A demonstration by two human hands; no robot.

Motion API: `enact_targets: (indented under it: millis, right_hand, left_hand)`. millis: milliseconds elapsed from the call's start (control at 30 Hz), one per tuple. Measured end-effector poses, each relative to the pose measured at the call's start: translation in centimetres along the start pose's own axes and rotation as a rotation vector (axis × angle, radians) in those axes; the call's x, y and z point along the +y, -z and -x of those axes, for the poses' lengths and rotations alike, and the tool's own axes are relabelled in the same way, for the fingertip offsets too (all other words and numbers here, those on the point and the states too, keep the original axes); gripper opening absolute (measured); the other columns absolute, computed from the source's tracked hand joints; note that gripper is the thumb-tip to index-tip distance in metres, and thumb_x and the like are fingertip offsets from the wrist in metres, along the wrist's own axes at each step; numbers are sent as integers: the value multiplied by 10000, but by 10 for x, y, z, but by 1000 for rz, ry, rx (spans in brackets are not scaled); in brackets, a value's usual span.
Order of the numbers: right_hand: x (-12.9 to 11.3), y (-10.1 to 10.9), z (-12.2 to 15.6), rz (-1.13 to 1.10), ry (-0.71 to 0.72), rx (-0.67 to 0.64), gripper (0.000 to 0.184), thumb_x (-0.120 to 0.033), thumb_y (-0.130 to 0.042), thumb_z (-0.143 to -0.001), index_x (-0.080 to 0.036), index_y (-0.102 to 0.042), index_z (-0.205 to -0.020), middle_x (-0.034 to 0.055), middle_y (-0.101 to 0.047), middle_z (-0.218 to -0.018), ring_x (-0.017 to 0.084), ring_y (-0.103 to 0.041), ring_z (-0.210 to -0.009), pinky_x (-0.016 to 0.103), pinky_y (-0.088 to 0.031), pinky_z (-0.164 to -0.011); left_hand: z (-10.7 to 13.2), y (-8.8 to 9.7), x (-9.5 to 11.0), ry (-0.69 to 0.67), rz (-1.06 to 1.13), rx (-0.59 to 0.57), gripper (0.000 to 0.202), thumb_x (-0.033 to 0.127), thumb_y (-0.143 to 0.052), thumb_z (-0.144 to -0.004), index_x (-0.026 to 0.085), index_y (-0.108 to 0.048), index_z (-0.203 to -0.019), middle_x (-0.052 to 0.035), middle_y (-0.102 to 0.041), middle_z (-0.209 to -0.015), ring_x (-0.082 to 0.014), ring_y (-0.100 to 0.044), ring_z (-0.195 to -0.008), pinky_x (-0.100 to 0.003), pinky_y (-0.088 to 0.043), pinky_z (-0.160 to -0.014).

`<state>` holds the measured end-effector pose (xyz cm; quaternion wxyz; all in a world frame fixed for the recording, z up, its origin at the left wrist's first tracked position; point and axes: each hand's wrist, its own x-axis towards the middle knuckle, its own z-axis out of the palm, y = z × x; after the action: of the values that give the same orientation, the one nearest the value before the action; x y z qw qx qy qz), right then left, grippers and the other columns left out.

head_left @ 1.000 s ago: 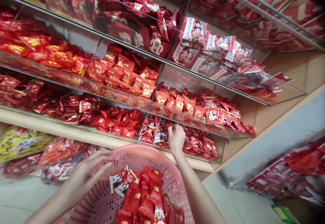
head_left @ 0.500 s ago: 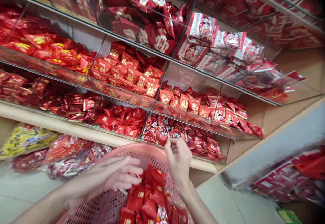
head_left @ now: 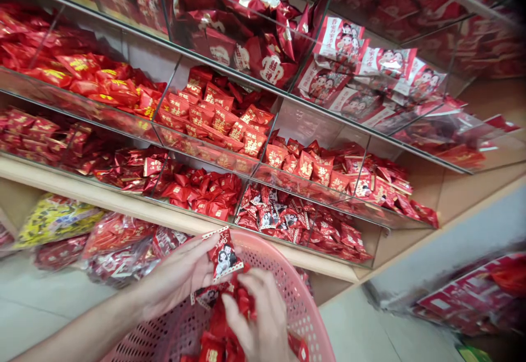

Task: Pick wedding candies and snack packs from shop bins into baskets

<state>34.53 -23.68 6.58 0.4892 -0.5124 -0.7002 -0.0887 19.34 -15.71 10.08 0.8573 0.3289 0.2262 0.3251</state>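
Observation:
A pink perforated plastic basket (head_left: 302,310) sits low in the middle, holding several red candy packets (head_left: 216,337). My left hand (head_left: 181,277) rests over the basket's near-left rim, fingers closed on a red packet with a couple's picture (head_left: 222,255). My right hand (head_left: 261,321) is down inside the basket, fingers curled over the pile of red packets; what it holds, if anything, is hidden. Just beyond the basket is the clear bin of matching picture packets (head_left: 287,219).
Tiered clear acrylic bins (head_left: 213,115) full of red wrapped sweets fill the wall ahead. Larger white-and-red packets (head_left: 370,77) lie upper right. Bagged sweets, yellow (head_left: 55,219) and red (head_left: 119,244), lie on the lower left shelf. A wooden ledge (head_left: 123,206) fronts the bins.
My right hand came back from the picture-packet bin and dropped into the basket. My left hand now grips a picture packet at the rim. The view shifted slightly down and left.

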Motion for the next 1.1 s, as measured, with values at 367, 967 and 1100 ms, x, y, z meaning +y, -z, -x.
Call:
enact_targets:
  millis: [367, 967, 1100]
  right_hand:
    - [-9, -17, -5, -1275, -1202, -251, 374, -438, -797, -614, -134, -605, -718, -3, -613, -659, 39, -475, -500, 161, -352, -481]
    - [-5, -12, 4, -878, -989, -215, 370, -503, -761, -612, -152, -643, -610, 6, -621, -550, 96, -487, -498, 223, -409, -509]
    - [-6, -9, 0, -868, -974, -215, 349, -476, -758, -631, -149, -640, -608, -2, -608, -544, 91, -482, -509, 219, -400, -521]
  left_hand:
    - [0, -9, -5, -66, -198, -133, 396, 403, -475, -916, 202, -535, -1252, -57, -689, -932, -157, -608, -733, -292, -475, -697]
    - [-1, 5, 16, -52, -473, 14, 321, 455, -612, -808, 165, -708, -905, -42, -727, -884, -162, -632, -805, -279, -472, -796]
    - [-5, 4, 18, -16, -439, -18, 311, 444, -603, -820, 151, -700, -863, -37, -720, -834, -132, -628, -736, -240, -475, -742]
